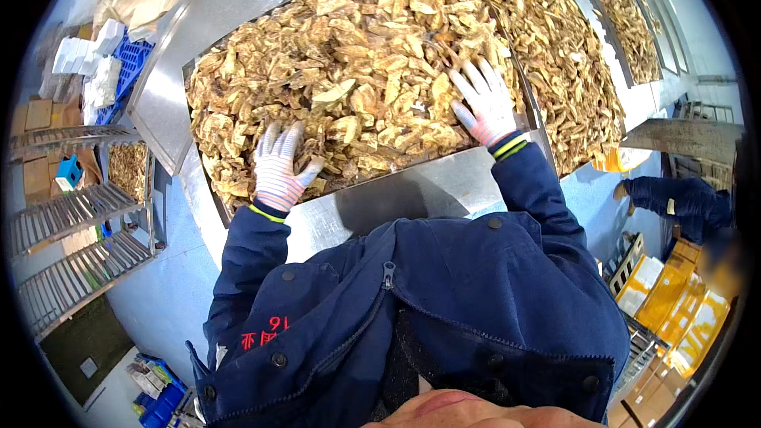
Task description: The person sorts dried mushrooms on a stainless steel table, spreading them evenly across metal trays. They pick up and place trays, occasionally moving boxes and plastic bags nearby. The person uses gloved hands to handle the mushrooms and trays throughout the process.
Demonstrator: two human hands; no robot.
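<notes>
A broad heap of flat, curled tan-and-brown pieces (pixel 349 87), dried-looking and of a kind I cannot make out, fills a tray on the metal table (pixel 396 202) before me. My left hand (pixel 281 166), in a white striped work glove, rests on the near left part of the heap, fingers spread and nothing held. Toward the heap's right side lies my right hand (pixel 487 103), gloved the same way, its fingers stretched out over the pieces. Both hands are open and apart. One longer pale piece (pixel 334 93) stands out between them.
More trays of like pieces (pixel 555 55) continue to the right. Slatted racks (pixel 79 214) stand at left, near a blue plastic crate (pixel 127 67) with white boxes. At right, another person in dark clothing (pixel 682 204) bends near yellow-taped boxes (pixel 674 293).
</notes>
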